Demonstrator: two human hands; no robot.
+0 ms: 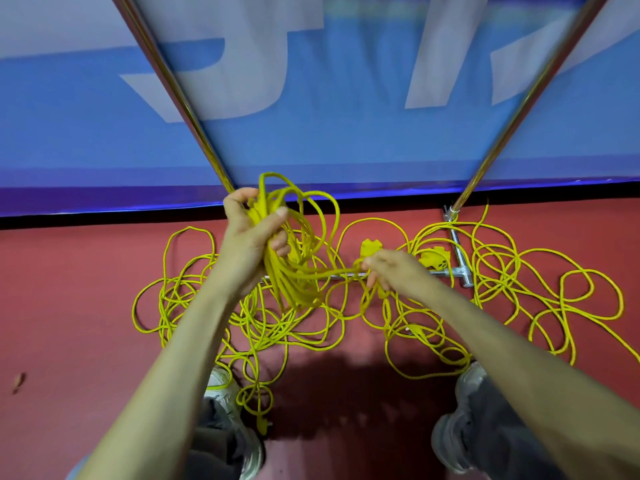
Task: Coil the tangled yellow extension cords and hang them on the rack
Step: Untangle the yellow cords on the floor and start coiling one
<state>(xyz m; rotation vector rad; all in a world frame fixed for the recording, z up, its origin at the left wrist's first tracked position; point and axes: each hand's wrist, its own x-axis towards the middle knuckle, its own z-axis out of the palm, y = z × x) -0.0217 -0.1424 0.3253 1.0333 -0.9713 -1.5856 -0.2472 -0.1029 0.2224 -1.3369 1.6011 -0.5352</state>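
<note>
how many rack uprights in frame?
2. The left upright slants from top left down behind the left hand holding the cord bundle; the right upright slants from top right down to the floor base bar. No others visible.

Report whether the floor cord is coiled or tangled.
Tangled: the cord sprawls in loops over the floor; the left hand holds a gathered bundle.

**Bright light, blurred top**

Light falls from above, pooling a dark shadow [346,393] on the red floor [69,306] at bottom centre. The blue banner [346,140] and rack poles [166,74] smear with blur; wide-angle distortion splays the edges.
</note>
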